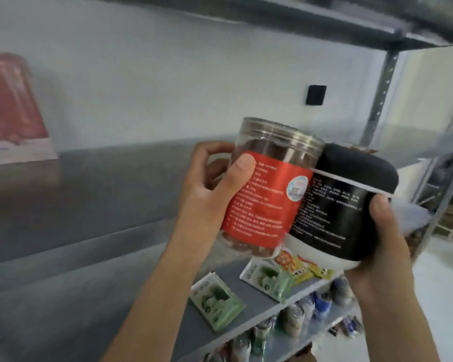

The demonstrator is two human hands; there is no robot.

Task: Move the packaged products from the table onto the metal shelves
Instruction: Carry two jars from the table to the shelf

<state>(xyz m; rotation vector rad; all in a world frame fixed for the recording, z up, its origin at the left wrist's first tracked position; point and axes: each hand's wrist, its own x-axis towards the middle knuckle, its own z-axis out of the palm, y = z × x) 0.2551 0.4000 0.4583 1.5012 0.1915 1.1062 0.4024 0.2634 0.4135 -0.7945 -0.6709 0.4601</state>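
Observation:
My left hand (209,184) grips a clear plastic jar with a red label (270,194) and dark contents, tilted slightly right. My right hand (387,244) holds a black tub with a black lid and white base (345,205) from below and behind. The two containers touch side by side, held in the air in front of a grey metal shelf (89,199). The table is out of view.
A red and white box (11,108) stands at the far left of the shelf. Green packets (217,301) and a yellow packet (296,262) lie on the lower shelf (262,307); bottles (296,320) stand beneath it. A perforated metal upright (382,92) rises at right, under an upper shelf (298,19).

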